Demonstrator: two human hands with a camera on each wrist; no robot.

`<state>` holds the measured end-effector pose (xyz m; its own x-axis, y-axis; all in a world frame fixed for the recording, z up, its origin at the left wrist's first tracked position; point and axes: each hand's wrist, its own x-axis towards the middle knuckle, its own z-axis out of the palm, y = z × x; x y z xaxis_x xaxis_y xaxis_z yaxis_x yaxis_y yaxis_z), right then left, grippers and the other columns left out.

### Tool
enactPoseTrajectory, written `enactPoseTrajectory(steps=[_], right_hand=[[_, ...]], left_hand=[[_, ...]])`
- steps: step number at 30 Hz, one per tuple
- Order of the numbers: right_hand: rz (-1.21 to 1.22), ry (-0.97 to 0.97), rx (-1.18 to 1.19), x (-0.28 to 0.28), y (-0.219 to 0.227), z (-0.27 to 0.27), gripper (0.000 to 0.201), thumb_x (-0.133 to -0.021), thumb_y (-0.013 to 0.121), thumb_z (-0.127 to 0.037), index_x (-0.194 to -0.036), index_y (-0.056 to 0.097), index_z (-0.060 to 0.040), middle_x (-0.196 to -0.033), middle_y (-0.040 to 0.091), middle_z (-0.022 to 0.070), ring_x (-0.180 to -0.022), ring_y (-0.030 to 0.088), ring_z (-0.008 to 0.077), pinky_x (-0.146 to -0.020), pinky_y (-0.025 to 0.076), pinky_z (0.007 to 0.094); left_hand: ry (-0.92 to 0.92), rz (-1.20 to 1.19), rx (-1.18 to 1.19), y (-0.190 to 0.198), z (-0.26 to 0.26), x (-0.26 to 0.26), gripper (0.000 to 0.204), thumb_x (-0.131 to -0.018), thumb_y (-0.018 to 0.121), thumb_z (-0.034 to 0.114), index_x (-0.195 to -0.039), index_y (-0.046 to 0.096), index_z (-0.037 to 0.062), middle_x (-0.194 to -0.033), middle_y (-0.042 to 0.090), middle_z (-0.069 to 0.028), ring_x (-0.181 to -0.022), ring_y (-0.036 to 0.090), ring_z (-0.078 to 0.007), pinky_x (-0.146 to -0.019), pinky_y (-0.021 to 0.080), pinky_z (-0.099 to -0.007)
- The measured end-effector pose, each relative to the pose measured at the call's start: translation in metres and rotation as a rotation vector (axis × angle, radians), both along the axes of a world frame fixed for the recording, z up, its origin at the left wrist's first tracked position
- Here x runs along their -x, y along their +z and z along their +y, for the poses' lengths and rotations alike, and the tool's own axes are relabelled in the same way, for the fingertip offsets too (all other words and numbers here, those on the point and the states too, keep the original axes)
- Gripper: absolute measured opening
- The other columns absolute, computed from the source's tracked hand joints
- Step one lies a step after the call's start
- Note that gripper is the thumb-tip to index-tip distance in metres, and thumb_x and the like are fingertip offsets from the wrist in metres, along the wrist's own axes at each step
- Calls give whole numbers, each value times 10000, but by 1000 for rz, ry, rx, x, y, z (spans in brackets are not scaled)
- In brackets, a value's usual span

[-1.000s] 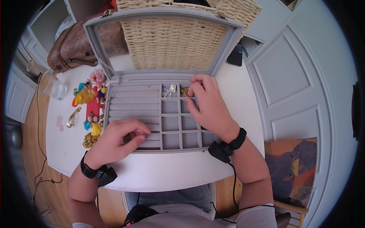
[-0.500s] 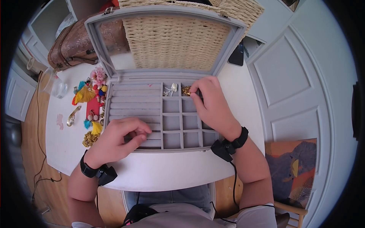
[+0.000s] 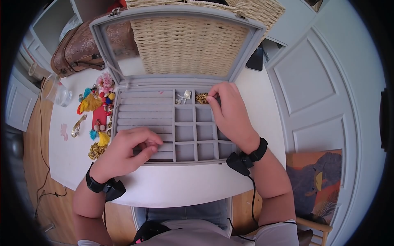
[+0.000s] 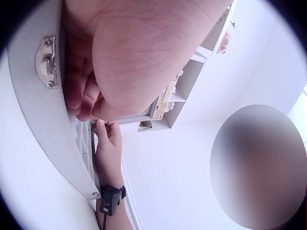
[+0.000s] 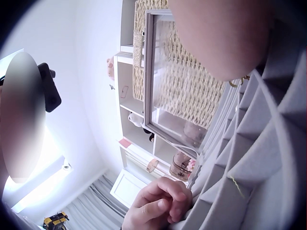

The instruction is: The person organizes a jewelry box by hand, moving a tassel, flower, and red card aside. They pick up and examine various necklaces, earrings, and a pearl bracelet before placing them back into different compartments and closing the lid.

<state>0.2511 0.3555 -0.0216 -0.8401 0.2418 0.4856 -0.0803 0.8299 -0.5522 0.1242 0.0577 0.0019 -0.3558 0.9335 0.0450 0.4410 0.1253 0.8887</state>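
Note:
A grey jewelry box stands with its clear-windowed lid raised. My right hand is at its back right compartments, thumb and forefinger pinching the gold chain there. Part of the chain and the farthest right cells are hidden beneath that hand. In the neighbouring cell lies a white pearl piece of jewelry. My left hand rests at the box's front left, over the ring rolls, its fingers loosely curled with nothing in them. The left wrist view shows a metal clasp beside those fingers.
Left of the box lie yellow tassels, a pink flower, a heap of gold chain and a gold-toned piece. A clear cup, brown case, woven basket and phone stand farther back.
My right hand's fingers have shifted slightly right and drawn together at the gold chain, baring more of it. The left hand stays where it was.

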Motion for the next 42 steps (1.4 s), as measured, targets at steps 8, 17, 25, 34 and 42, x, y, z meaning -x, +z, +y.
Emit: enactPoseTrajectory(steps=[8,17,25,34,42], right_hand=[[7,0,-34,0,-1,0,139,-939,686,23,-1009,568,-3,-988,618,160,-1002,587,378,-894,493,467],[4,23,-62,0,1,0,176,-878,680,45,-983,553,-16,-985,590,154,-989,570,380,-883,488,472],[9,24,-66,1,0,0,166,-891,683,45,-989,563,-15,-985,598,153,-990,578,376,-882,493,468],[10,10,-86,0,0,-2,143,-907,712,8,-1003,607,-9,-1041,609,148,-1041,597,367,-917,511,458],[-27,26,-49,-1,-1,-3,74,-919,744,-27,-958,686,-2,-1105,600,140,-1088,608,353,-952,525,448]], left_hand=[[-7,4,8,1,-1,1,178,-985,685,-31,-1152,734,8,-952,726,-97,-847,732,-198,-769,590,-310],[2,1,7,0,0,-1,124,-1000,692,-21,-1115,730,5,-949,716,-78,-860,713,-169,-758,564,-297],[-1,-8,13,2,-1,0,129,-1002,690,-17,-1122,732,7,-946,715,-79,-858,717,-170,-754,563,-298],[8,-12,6,1,-1,-1,129,-999,688,-23,-1118,733,5,-949,714,-76,-861,711,-167,-755,562,-294],[-1,-6,23,1,-2,1,165,-988,685,-32,-1141,733,7,-957,725,-89,-875,731,-184,-770,578,-304]])
